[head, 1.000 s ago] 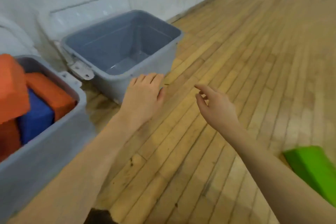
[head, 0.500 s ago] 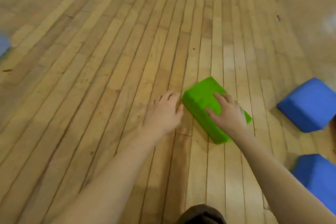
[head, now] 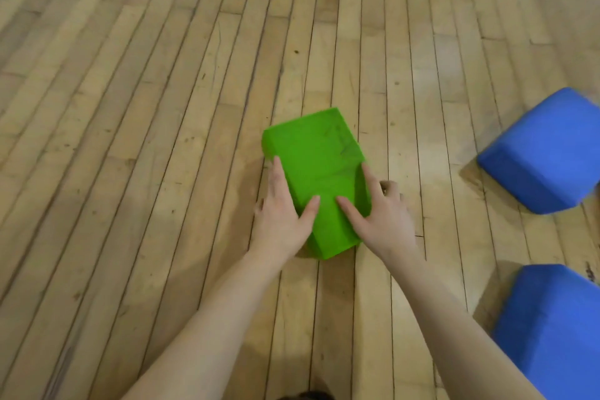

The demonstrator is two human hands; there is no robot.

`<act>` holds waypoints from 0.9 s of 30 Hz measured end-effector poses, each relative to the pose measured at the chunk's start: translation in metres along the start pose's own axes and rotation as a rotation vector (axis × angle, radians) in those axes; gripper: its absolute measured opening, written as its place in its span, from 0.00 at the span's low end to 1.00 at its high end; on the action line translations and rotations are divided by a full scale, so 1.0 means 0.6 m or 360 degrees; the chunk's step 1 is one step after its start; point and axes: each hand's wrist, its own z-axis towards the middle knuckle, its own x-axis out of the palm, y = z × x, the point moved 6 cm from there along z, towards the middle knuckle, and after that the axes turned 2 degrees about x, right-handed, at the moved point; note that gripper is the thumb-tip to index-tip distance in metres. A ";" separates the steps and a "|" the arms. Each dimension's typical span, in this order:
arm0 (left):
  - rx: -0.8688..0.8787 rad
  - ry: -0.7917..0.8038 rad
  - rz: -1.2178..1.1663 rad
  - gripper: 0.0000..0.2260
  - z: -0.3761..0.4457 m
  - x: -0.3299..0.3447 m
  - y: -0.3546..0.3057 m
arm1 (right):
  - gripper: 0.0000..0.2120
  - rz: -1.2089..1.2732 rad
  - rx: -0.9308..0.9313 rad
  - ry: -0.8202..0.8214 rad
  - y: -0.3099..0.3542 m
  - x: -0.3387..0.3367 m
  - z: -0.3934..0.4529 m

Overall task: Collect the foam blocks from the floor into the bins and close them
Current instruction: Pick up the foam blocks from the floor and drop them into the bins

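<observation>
**A:** Both hands are down on the green foam block [head: 316, 172], which lies on the wooden floor [head: 162, 107] in the middle of the view.

**B:** The left hand [head: 282, 214] takes the block's left side: fingers run along that edge, thumb lies on the top face. The right hand [head: 380, 214] mirrors it on the right side, thumb on top, fingers reaching over the right edge.

**A:** So the block is squeezed between the two hands, each one gripping its own side. The near end of the block sits between the wrists, the far end points away from the person.

**B:** Whether it is off the boards or resting on them, I cannot tell.

**A:** Off to the right, two more pieces. A blue foam block [head: 545, 153] lies well apart from the green one.

**B:** And a second blue block [head: 552, 328] sits nearer the person, just beside the right forearm, cut off by the frame's edge.
</observation>
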 end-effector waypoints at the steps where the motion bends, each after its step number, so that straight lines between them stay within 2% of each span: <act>1: 0.0046 -0.0063 -0.0036 0.40 0.000 -0.008 -0.003 | 0.38 0.0102 -0.0002 -0.0036 0.001 0.001 -0.004; 5: 0.0317 -0.0181 -0.0101 0.39 -0.009 -0.032 -0.033 | 0.34 0.0381 -0.0052 -0.0125 0.014 0.000 -0.017; 12: 0.0687 -0.0140 -0.0239 0.32 -0.032 -0.024 -0.105 | 0.30 0.0576 0.0029 -0.0327 -0.029 -0.050 -0.068; 15: 0.0634 -0.0107 -0.0397 0.32 -0.043 0.011 -0.149 | 0.30 0.0609 0.0120 -0.0422 -0.080 -0.080 -0.093; 18: 0.0689 0.0067 -0.0309 0.31 -0.053 0.067 -0.205 | 0.30 0.0662 0.0292 -0.0512 -0.151 -0.103 -0.123; 20: 0.0758 0.0122 -0.0229 0.32 -0.065 0.102 -0.241 | 0.30 0.0585 0.0399 -0.0562 -0.201 -0.115 -0.148; 23: 0.0796 0.0140 -0.0213 0.28 -0.091 0.146 -0.284 | 0.27 0.0263 0.0595 -0.0737 -0.274 -0.132 -0.193; 25: 0.0890 0.0134 -0.0113 0.25 -0.109 0.172 -0.309 | 0.24 0.0096 0.0827 -0.0883 -0.323 -0.144 -0.222; 27: 0.0995 0.0157 0.0108 0.23 -0.126 0.198 -0.324 | 0.25 -0.0053 0.1079 -0.0897 -0.369 -0.149 -0.248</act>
